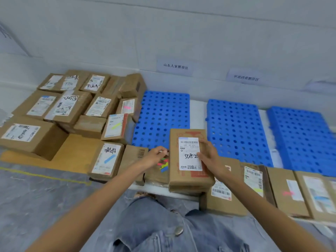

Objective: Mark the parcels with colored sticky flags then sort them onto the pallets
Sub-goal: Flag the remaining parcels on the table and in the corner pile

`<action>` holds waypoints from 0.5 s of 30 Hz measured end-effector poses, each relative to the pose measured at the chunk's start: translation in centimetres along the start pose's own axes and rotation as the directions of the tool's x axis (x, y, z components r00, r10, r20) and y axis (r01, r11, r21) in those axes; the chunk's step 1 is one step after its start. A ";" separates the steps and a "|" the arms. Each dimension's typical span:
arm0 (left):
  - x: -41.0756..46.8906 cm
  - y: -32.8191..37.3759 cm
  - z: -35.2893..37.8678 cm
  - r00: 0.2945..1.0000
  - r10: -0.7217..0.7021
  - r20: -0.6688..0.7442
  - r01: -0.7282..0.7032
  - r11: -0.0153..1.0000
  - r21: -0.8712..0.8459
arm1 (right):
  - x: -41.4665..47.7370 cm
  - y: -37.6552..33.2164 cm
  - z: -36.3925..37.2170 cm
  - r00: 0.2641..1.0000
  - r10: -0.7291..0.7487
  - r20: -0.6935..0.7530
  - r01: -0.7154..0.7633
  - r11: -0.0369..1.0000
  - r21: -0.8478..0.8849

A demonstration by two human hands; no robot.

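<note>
Steadying the parcel [189, 177] atop other boxes [221, 204], the right hand [209, 158] is laid flat on its label [189, 160]. The sticky flags [163, 165] are pinched in the left hand [154, 157] just beside, probably readied for marking.

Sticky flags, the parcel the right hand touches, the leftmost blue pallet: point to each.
sticky flags [164, 165]: head view, coloured tips.
parcel [188, 160]: head view, white label.
leftmost blue pallet [161, 113]: head view, bare top.

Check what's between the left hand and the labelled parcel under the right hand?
Head view: a fan of coloured sticky flags, against the left edge of the labelled parcel and just below the left hand. Whether that hand holds them is unclear.
</note>
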State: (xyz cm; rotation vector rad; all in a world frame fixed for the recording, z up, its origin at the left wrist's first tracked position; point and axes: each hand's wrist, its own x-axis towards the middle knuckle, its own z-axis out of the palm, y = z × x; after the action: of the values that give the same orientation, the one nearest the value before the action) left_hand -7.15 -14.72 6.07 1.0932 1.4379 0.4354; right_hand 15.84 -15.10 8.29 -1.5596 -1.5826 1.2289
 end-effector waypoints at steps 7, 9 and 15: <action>5.2 -5.0 -1.0 0.945 0.202 -0.259 0.065 0.657 0.751 | -0.7 2.0 0.8 0.999 0.037 -0.037 -0.039 0.999 -0.031; 6.0 -5.4 -0.2 0.949 0.173 -0.265 0.125 0.563 0.817 | -0.5 2.1 0.6 0.998 0.056 -0.038 -0.058 0.997 -0.056; 7.6 -5.7 -0.1 0.932 0.241 -0.272 0.116 0.512 0.851 | -0.1 2.2 0.4 0.997 0.061 -0.047 -0.065 0.994 -0.090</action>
State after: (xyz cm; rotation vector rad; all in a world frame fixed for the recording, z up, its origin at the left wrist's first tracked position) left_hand -8.07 -11.32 -2.78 1.9584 2.0333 -0.1101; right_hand 16.41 -15.58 6.14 -1.6947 -1.5924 1.1610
